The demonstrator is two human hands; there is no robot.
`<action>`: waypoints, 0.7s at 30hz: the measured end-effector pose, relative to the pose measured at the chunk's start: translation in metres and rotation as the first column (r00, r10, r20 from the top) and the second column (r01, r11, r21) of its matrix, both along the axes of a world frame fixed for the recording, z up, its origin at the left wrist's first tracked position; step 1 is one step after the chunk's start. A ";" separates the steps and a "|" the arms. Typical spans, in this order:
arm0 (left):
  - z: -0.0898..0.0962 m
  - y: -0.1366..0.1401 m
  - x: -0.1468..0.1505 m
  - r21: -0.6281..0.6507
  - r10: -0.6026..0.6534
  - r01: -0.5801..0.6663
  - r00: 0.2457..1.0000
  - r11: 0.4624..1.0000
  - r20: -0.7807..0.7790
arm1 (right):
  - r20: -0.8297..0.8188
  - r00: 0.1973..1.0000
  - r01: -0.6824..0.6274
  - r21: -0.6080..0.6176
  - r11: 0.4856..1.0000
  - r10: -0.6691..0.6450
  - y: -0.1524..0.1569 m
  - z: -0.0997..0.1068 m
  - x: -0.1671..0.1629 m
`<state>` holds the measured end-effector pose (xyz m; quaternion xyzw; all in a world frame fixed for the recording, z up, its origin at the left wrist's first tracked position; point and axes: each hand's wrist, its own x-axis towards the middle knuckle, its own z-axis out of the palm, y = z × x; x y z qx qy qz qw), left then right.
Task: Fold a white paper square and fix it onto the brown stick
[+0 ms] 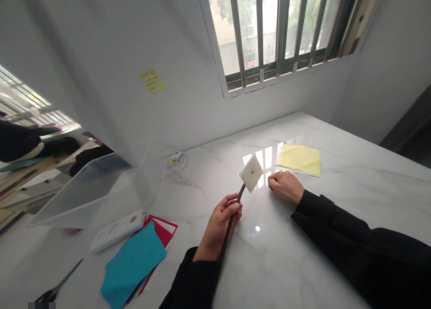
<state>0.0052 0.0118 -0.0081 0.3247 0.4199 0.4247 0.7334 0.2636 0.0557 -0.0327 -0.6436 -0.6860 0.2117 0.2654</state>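
My left hand is closed around a thin dark stick, thumb and fingers pinching it near its upper end. At the top of the stick sits a white square piece turned like a diamond, with a small dark dot at its centre. A tiny point shows at the square's left edge, too small to name. The stick's lower part runs down along my left sleeve. My right hand rests on the table in a loose fist; the inside of the fist is hidden. Just beyond it lie yellow paper sheets.
Teal sheets overlap red ones at the left, by a white box-like object. A clear plastic container stands behind. A dark-handled tool is at lower left. Small white item by the wall; barred window above.
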 end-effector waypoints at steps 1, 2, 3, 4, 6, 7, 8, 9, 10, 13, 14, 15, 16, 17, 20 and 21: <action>0.000 0.000 0.000 -0.016 0.017 -0.016 0.999 1.000 0.036 | 0.012 1.000 -0.017 -0.020 1.000 0.018 0.001 0.000 0.000; 0.001 0.000 0.000 -0.030 0.030 -0.028 0.997 0.999 0.068 | 0.009 1.000 -0.023 -0.028 0.999 0.024 0.001 0.000 0.000; 0.001 0.001 0.000 -0.040 0.040 -0.036 0.995 0.999 0.093 | -0.001 1.000 -0.024 -0.029 0.999 0.024 0.001 -0.001 0.000; 0.001 0.001 0.000 -0.048 0.047 -0.042 0.993 0.998 0.110 | -0.009 1.000 -0.020 -0.026 0.999 0.020 0.001 -0.001 0.000; 0.002 0.001 -0.001 -0.056 0.058 -0.051 0.991 0.997 0.123 | -0.028 1.000 -0.003 -0.004 1.000 0.003 0.000 -0.002 -0.002; 0.003 0.000 -0.001 -0.057 0.060 -0.053 0.991 0.997 0.124 | -0.043 0.999 0.005 0.016 1.000 -0.004 0.000 -0.002 -0.003; 0.003 0.000 -0.001 -0.058 0.060 -0.053 0.991 0.997 0.123 | -0.062 0.998 0.013 0.039 0.999 -0.011 0.000 -0.002 -0.004; 0.003 0.000 -0.001 -0.058 0.059 -0.052 0.991 0.997 0.122 | -0.084 0.996 0.025 0.062 0.998 -0.019 -0.001 -0.002 -0.004; 0.004 0.000 -0.001 -0.059 0.057 -0.050 0.991 0.997 0.121 | -0.107 0.994 0.037 0.083 0.996 -0.028 -0.001 -0.002 -0.005; 0.003 0.000 0.000 -0.058 0.045 -0.038 0.992 0.998 0.120 | -0.197 0.979 0.068 0.120 0.990 -0.043 -0.002 -0.002 -0.007; 0.003 0.000 0.000 -0.056 0.044 -0.037 0.992 0.998 0.119 | -0.227 0.973 0.075 0.128 0.989 -0.045 -0.003 -0.001 -0.007; 0.003 0.000 0.000 -0.053 0.043 -0.037 0.992 0.998 0.118 | -0.253 0.966 0.080 0.136 0.988 -0.043 -0.003 -0.001 -0.008; 0.003 0.000 0.001 -0.049 0.043 -0.037 0.992 0.998 0.117 | -0.275 0.961 0.083 0.145 0.986 -0.040 -0.004 -0.001 -0.008; 0.002 0.000 0.001 -0.046 0.043 -0.037 0.992 0.998 0.115 | -0.290 0.956 0.085 0.158 0.984 -0.036 -0.004 -0.001 -0.008; 0.002 0.000 0.001 -0.043 0.043 -0.039 0.993 0.998 0.112 | -0.292 0.956 0.086 0.212 0.974 -0.021 -0.006 0.001 -0.008; 0.002 0.000 0.001 -0.044 0.043 -0.039 0.993 0.998 0.109 | -0.282 0.959 0.085 0.234 0.969 -0.016 -0.007 0.002 -0.008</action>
